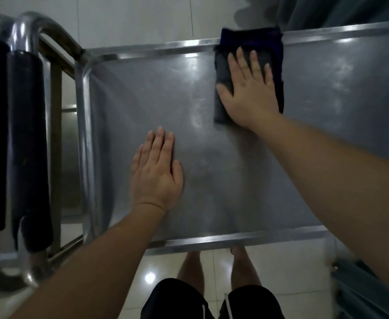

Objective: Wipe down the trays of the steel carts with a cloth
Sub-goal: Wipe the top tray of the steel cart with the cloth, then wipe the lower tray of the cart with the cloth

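Wiping looks mid-way: the right hand [248,88] presses flat, fingers spread, on the folded dark cloth [248,72] at the upper right of the steel cart tray [143,93]. The left hand [156,169] rests open, empty, at centre; smears remain, judging by the sheen.

Dark navy cloth [248,72] on silver-grey tray [156,93] (black shorts [179,300] below).

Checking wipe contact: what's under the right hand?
The dark cloth lies flat under the right hand on the tray. The tray surface beneath the cloth is covered.
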A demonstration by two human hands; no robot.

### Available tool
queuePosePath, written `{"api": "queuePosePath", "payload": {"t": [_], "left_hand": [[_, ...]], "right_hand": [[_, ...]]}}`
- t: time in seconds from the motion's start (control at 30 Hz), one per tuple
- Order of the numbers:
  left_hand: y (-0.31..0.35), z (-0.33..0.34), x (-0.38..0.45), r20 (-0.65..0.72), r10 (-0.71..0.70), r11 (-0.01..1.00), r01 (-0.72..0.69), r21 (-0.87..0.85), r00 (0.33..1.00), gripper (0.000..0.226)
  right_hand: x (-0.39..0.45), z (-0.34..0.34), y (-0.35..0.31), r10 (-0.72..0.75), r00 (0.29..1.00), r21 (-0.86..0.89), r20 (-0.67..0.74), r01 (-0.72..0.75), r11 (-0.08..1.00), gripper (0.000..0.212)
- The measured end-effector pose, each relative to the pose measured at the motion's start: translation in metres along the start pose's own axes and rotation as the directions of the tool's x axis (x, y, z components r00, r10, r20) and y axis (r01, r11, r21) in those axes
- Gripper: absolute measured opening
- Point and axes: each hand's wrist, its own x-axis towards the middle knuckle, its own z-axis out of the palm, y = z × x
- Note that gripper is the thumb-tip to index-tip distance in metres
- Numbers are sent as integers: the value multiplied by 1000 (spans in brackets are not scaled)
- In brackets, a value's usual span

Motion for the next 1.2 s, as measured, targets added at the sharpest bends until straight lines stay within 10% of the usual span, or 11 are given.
{"api": "queuePosePath", "payload": {"t": [0.53, 1.2], "left_hand": [[2, -35, 3, 208, 35, 999, -31, -25, 977, 64], [40, -89, -229, 302, -64, 996, 43, 77, 951, 55]], "right_hand": [[-303, 86, -23, -383, 889, -92, 253, 416, 905, 108], [-389, 13, -46, -251, 807, 91, 535, 240, 966, 72]]}}
